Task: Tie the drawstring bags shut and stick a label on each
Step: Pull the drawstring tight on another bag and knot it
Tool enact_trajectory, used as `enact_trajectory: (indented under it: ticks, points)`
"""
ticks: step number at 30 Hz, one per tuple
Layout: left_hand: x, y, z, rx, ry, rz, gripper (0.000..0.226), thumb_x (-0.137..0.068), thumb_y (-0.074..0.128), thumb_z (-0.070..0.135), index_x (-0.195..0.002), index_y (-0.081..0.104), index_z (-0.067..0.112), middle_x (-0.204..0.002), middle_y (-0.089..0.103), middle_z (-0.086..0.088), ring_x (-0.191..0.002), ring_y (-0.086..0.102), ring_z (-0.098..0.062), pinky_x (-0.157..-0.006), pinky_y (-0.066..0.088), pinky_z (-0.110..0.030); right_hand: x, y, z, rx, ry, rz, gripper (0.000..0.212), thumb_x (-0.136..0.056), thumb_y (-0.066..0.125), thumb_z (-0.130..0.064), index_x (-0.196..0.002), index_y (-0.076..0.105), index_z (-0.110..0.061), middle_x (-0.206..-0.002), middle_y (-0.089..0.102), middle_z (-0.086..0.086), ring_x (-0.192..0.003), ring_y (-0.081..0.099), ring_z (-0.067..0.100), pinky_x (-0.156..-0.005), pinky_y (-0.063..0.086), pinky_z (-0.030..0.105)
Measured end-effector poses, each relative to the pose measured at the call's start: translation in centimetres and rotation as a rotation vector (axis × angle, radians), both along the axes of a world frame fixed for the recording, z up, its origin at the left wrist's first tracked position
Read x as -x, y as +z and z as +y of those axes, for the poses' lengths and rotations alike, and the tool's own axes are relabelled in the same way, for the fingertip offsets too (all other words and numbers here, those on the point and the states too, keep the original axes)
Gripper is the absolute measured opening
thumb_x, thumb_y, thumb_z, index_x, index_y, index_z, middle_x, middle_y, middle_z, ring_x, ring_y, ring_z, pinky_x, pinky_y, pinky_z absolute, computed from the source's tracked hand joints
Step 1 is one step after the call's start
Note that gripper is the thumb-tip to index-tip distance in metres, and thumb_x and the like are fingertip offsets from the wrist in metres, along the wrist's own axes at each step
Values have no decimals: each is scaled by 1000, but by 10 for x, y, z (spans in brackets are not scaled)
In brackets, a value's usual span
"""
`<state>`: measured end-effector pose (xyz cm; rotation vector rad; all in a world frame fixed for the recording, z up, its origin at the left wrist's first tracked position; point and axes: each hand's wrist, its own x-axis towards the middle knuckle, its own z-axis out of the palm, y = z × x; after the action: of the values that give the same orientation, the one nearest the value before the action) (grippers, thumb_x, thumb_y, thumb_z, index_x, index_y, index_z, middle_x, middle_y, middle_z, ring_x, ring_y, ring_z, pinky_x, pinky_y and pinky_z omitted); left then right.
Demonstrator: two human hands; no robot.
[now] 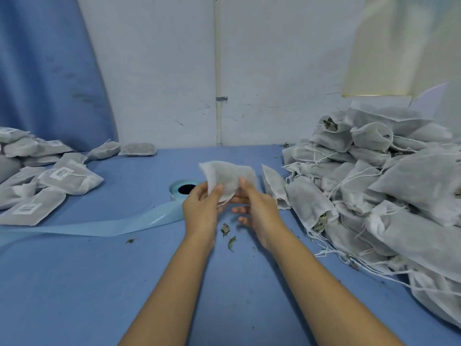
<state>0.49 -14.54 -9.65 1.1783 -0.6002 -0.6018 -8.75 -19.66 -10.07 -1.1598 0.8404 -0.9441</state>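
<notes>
Both hands hold one white drawstring bag (228, 176) up above the blue table, in the middle of the head view. My left hand (202, 208) pinches its lower left edge with thumb and fingers. My right hand (257, 208) pinches the lower right edge with the thumb on the front, its other fingers spread below. Frayed string ends hang at the bag's bottom between the hands. A roll of labels (185, 188) on pale blue backing lies just behind my left hand, partly hidden by it.
A tall pile of open, untied bags (389, 186) with loose strings fills the right side. Labelled, tied bags (50, 181) lie at the left. A strip of blue backing tape (99, 226) trails leftward. Dried leaf bits (228, 236) lie under the hands.
</notes>
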Motion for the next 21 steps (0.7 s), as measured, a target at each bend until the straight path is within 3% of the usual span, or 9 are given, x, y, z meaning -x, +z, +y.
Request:
enact_trajectory:
  ticks: [4,8,11,13,16,21]
  points:
    - [-2,-7,5,-66,-53,-88,18,-87,63,18,-69,66,16,-46,55,15,-42,47,0,-44,40,-11,-5,-7,3,19,-121,80,23,-86,63,-30,-71,66,-14,-73,64,3,-55,50,12,-49,41,21]
    - [-3,-5,6,-160,-95,-172,32,-90,57,23,-59,54,16,-41,39,12,-38,33,-1,-38,29,-11,-1,-10,3,251,-288,340,33,-84,62,-39,-69,68,-11,-75,69,5,-64,53,12,-62,41,26]
    - [-1,2,6,-190,-138,-100,37,-93,49,21,-56,42,19,-39,38,14,-32,34,0,-35,28,-11,-1,-6,8,353,-357,295,35,-85,57,-35,-64,66,-8,-65,65,3,-59,50,9,-60,39,27]
    - [-1,5,6,-202,-176,-48,36,-92,45,21,-58,35,19,-45,34,8,-33,29,-4,-34,24,-15,-1,-2,11,358,-303,246,33,-84,55,-29,-56,68,-16,-62,68,-2,-58,54,6,-61,42,24]
    - [-2,3,7,-220,-209,-96,29,-92,41,20,-64,37,17,-51,30,3,-40,23,-8,-37,21,-17,-5,-1,15,275,-101,250,26,-79,58,-29,-64,74,-16,-72,73,-3,-73,65,12,-72,48,27]
    - [0,3,6,-166,-299,-54,25,-88,33,10,-66,44,15,-43,32,4,-39,23,-8,-39,17,-20,-6,1,16,27,84,5,14,-81,66,-19,-75,71,-7,-64,67,5,-64,62,15,-60,48,18]
